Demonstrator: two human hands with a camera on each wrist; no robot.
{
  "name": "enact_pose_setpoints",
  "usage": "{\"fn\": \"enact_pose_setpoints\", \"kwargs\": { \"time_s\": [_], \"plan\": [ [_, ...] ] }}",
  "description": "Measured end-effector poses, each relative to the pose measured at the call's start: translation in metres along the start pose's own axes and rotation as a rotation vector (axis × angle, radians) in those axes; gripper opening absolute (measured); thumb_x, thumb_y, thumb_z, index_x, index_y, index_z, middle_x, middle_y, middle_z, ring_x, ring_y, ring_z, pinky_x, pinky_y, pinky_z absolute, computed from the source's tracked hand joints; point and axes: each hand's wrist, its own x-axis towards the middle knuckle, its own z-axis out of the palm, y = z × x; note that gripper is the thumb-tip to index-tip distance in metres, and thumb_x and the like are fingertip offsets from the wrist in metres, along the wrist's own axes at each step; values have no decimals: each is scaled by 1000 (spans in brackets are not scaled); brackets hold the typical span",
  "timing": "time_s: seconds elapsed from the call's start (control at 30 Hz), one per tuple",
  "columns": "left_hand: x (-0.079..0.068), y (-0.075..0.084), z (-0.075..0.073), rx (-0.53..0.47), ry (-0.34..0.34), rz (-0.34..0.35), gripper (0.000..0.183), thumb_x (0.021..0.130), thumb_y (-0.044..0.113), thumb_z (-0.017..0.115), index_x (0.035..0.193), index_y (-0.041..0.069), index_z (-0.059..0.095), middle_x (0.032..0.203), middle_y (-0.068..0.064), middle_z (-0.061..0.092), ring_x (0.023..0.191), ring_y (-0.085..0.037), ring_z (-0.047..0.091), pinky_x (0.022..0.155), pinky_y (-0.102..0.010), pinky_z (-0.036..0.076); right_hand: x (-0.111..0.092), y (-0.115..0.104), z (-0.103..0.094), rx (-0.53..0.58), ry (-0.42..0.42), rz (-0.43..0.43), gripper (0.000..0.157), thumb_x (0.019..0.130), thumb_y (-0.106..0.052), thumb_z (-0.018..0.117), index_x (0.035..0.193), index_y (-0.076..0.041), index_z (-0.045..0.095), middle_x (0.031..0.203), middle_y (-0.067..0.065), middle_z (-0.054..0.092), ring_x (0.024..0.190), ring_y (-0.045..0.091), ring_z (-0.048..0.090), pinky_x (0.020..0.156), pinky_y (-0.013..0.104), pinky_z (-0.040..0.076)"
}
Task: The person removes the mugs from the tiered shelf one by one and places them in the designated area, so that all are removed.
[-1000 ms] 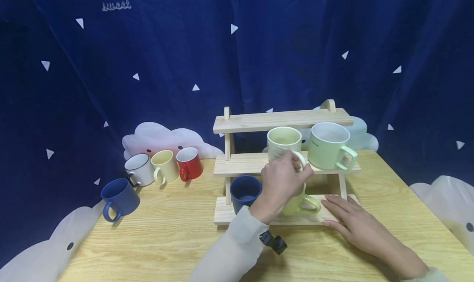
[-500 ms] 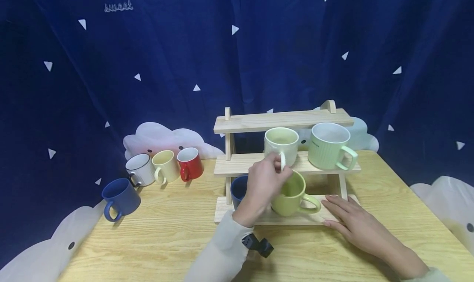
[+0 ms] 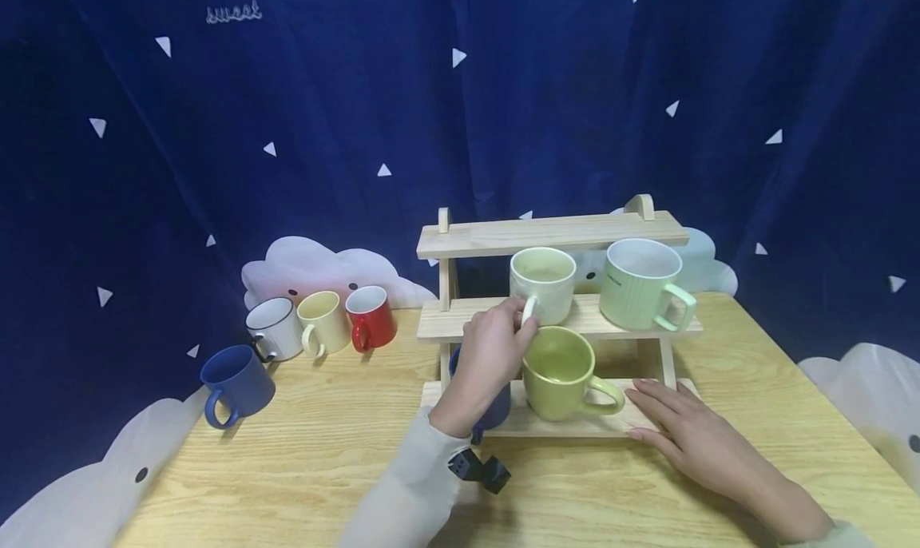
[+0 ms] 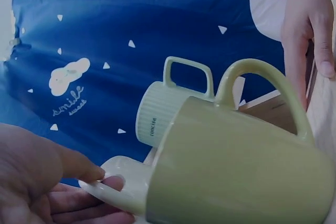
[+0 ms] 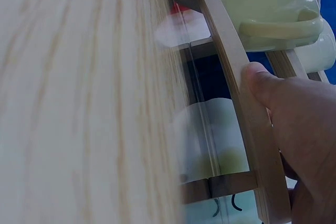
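Note:
My left hand [image 3: 494,342] pinches the handle of a pale green mug [image 3: 553,296] on the middle shelf. In the left wrist view, thumb and fingers close round that white handle [image 4: 113,195]. A ribbed mint mug [image 3: 636,292] stands to its right. Below, on the bottom shelf, sits an olive-yellow mug [image 3: 557,380], its handle to the right. Beside it a dark blue mug [image 3: 497,411] is partly hidden by my left wrist. My right hand [image 3: 700,440] rests on the right end of the wooden rack's bottom board [image 3: 589,426], fingers straight and thumb at its front edge.
The rack's top shelf [image 3: 553,233] spans above the mugs. On the table's left stand a blue mug [image 3: 240,380], a white mug with a dark rim [image 3: 276,332], a cream-yellow mug [image 3: 325,324] and a red mug [image 3: 372,324]. A blue curtain [image 3: 345,101] hangs behind.
My left hand has moved left, turning the pale green mug so its handle swings from the right toward the front left. The mug also shifted slightly left. My right hand stays in place.

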Motion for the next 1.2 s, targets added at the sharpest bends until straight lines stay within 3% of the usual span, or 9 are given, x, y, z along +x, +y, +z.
{"fn": "enact_pose_setpoints", "kwargs": {
  "time_s": [0.3, 0.67, 0.9, 1.2],
  "plan": [
    [2, -8, -11, 79, 88, 2, 19, 96, 23, 65, 108, 11, 72, 78, 4, 69, 64, -14, 59, 56, -31, 47, 2, -1, -1, 8, 19, -17, 52, 89, -34, 72, 133, -8, 60, 137, 9, 55, 123, 35, 50, 119, 29, 5],
    [11, -20, -19, 64, 6, 8, 24, 96, 21, 65, 117, 13, 71, 86, 1, 70, 74, -17, 59, 67, -35, 48, 0, 1, 0, -2, 1, 4, 53, 89, -36, 71, 134, -9, 59, 138, 9, 54, 126, 31, 49, 118, 41, 18],
    [13, -31, -20, -1, 115, 3, 19, 93, 23, 68, 109, 14, 75, 78, 4, 69, 66, -16, 56, 61, -33, 45, 2, -1, -1, 12, 26, -18, 53, 88, -34, 72, 133, -8, 60, 136, 10, 56, 124, 33, 50, 119, 31, 8],
    [13, -42, -28, -63, 208, -5, 19, 91, 23, 71, 107, 14, 76, 75, 3, 68, 65, -15, 55, 58, -33, 45, 1, 0, -1, 2, 0, 4, 53, 89, -35, 71, 134, -8, 60, 138, 9, 55, 126, 31, 48, 119, 30, 7]
  ]
}}
